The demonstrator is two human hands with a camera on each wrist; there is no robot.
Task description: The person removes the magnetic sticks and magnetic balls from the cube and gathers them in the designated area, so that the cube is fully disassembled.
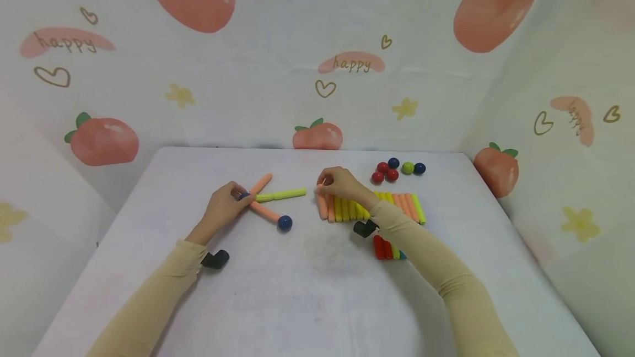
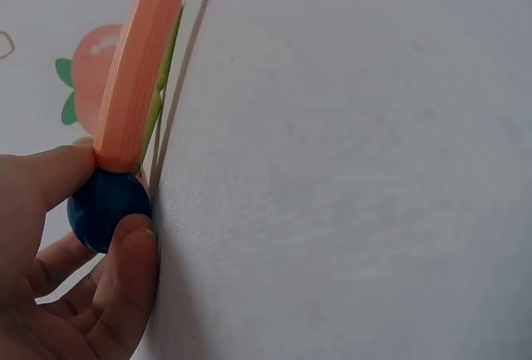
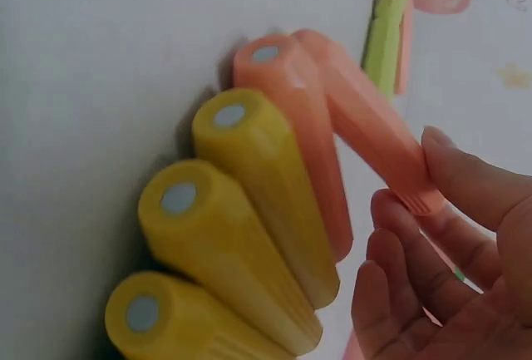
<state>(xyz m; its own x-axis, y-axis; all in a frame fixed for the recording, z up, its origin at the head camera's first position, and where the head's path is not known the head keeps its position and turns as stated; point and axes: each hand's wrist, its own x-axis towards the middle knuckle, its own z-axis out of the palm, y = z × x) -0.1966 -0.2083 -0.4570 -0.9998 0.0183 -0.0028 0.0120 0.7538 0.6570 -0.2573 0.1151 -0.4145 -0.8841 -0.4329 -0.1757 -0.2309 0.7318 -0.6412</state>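
My left hand (image 1: 223, 204) grips a dark blue ball (image 2: 101, 214) between thumb and fingers at the table's left. From this ball fan out a lime rod (image 1: 283, 195) and two orange rods, one pointing to the back and one (image 1: 267, 212) toward the front. A second blue ball (image 1: 285, 223) sits on the front orange rod's tip. With the thumb and fingers of my right hand (image 1: 343, 183) I pinch one end of another orange rod (image 3: 374, 127), at the left end of a rod row. Its far end leans by the neighbouring orange rod (image 3: 291, 102).
Yellow rods (image 1: 345, 211), more orange rods (image 1: 405, 205) and a lime rod (image 1: 419, 208) continue the row, partly under my right wrist. Nearer me lie red rods (image 1: 383, 248) and others. Several red balls (image 1: 382, 167), blue balls (image 1: 419, 168) and a green ball (image 1: 408, 168) rest behind.
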